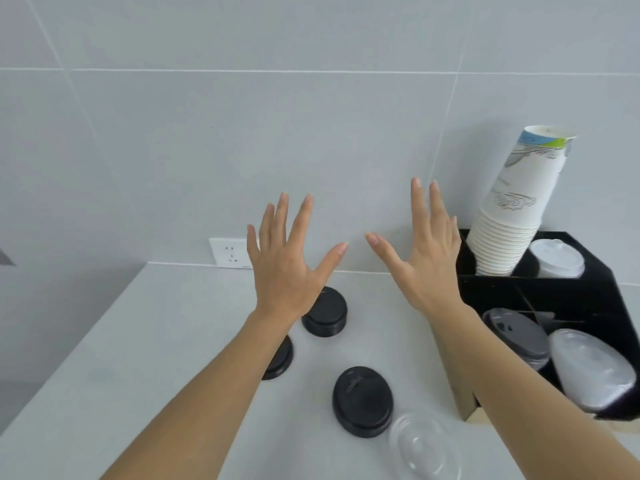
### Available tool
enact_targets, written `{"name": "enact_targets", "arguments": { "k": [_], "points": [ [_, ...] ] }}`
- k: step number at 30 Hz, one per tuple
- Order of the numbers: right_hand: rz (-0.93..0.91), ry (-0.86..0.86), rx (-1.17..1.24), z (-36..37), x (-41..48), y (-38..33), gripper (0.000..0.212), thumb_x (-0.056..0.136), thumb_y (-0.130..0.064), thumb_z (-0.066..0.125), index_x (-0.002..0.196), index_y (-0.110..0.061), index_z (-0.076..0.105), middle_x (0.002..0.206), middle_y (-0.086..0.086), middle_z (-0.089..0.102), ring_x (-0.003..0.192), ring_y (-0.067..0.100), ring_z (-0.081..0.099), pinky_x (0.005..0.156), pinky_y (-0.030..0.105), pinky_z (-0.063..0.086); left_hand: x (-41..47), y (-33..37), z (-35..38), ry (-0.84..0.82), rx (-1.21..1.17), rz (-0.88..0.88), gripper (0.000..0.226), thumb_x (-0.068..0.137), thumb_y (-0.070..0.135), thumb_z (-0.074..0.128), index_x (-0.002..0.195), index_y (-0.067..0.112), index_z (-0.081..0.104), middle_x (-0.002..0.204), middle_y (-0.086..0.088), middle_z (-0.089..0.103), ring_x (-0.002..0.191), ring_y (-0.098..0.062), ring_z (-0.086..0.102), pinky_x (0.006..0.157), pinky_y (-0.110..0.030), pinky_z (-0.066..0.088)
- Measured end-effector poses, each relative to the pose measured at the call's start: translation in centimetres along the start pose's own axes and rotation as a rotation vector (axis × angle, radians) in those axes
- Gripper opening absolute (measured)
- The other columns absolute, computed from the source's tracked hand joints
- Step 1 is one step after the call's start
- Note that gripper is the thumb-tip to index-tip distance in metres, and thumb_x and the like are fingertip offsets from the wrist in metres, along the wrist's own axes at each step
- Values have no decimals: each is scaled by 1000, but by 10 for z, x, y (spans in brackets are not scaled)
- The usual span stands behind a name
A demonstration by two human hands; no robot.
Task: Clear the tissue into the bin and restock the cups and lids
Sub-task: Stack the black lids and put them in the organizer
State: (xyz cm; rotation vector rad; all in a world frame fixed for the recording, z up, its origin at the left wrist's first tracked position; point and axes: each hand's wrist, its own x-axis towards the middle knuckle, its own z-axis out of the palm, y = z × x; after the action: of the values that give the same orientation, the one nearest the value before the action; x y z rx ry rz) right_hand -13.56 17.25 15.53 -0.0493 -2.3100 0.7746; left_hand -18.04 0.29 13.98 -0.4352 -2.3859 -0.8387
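Observation:
My left hand (287, 261) and my right hand (427, 258) are raised above the white counter (166, 341), fingers spread, holding nothing. Three stacks of black lids stand on the counter: one (329, 315) under my left hand, one (280, 358) partly hidden by my left forearm, one (362, 400) nearer me. A stack of clear dome lids (424, 448) lies at the front edge. At the right a black organizer (588, 292) holds a tall tilted stack of paper cups (516, 216), white lids (557, 258), grey lids (516, 334) and clear lids (592, 372). No tissue or bin is in view.
A grey tiled wall rises behind the counter, with a white wall socket (230, 252) just above the counter's back edge. The counter's left edge drops off at the lower left.

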Motion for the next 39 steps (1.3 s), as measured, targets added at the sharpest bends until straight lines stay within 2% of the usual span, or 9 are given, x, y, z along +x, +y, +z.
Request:
{"name": "enact_targets", "arguments": {
  "k": [10, 15, 19, 24, 26, 30, 32, 37, 39],
  "points": [
    [-6, -98, -32, 84, -47, -60, 86, 77, -74, 35, 148, -36, 5, 159, 9, 10, 145, 19, 9, 116, 46, 2, -44, -102, -42, -71, 62, -66, 81, 75, 79, 22, 144, 37, 18, 156, -2, 22, 144, -23, 14, 115, -49, 6],
    [-19, -202, -85, 111, -72, -68, 84, 77, -81, 23, 147, -38, 5, 157, 12, 18, 142, 24, 21, 115, 46, 11, -64, -126, -43, -150, 91, -84, 83, 75, 78, 27, 145, 34, 20, 154, -1, 26, 144, -22, 16, 115, -49, 7],
    [-18, -311, -96, 135, -92, -63, 85, 78, -79, 24, 148, -33, 11, 154, 13, 25, 139, 24, 26, 113, 43, 17, -83, -143, -32, -305, 124, -80, 88, 72, 83, 15, 145, 34, 16, 153, 3, 28, 144, -19, 15, 116, -45, 5],
    [37, -511, -82, 161, -113, -49, 100, 69, -88, 11, 150, -29, 7, 158, 6, 17, 145, 18, 13, 115, 37, 12, -107, -162, -13, -524, 106, -125, 92, 66, 80, 19, 145, 34, 11, 153, 8, 25, 144, -14, 10, 117, -41, 2],
    [83, -589, -51, 168, -120, -45, 104, 67, -89, 18, 150, -28, 5, 158, 4, 17, 145, 16, 11, 114, 34, 10, -114, -168, -6, -557, 81, -170, 98, 62, 81, 23, 145, 31, 11, 153, 7, 26, 144, -15, 12, 117, -40, 5],
    [214, -686, 2, 182, -129, -37, 88, 82, -65, 49, 150, -25, 10, 157, 3, 20, 145, 16, 11, 115, 34, 9, -125, -171, 7, -603, 31, -223, 104, 63, 78, 42, 146, 25, 8, 152, 3, 27, 143, -17, 15, 116, -37, 8],
    [289, -708, 21, 188, -133, -34, 89, 80, -66, 51, 149, -23, 14, 155, 1, 24, 144, 15, 14, 114, 35, 9, -129, -171, 12, -613, -8, -243, 99, 70, 66, 56, 146, 23, 9, 152, 3, 28, 142, -17, 16, 117, -37, 8],
    [357, -719, 68, 193, -136, -34, 104, 61, -77, 37, 147, -22, 19, 150, -3, 32, 141, 13, 20, 112, 31, 7, -130, -169, 19, -572, -46, -285, 96, 70, 56, 65, 145, 21, 15, 148, 4, 35, 139, -17, 24, 116, -39, 10],
    [373, -714, 104, 191, -135, -34, 95, 72, -69, 51, 148, -21, 19, 151, -2, 32, 141, 15, 21, 112, 31, 8, -130, -168, 20, -563, -80, -311, 97, 67, 57, 67, 144, 20, 21, 146, 5, 37, 137, -17, 26, 116, -36, 10]
  ]
}}
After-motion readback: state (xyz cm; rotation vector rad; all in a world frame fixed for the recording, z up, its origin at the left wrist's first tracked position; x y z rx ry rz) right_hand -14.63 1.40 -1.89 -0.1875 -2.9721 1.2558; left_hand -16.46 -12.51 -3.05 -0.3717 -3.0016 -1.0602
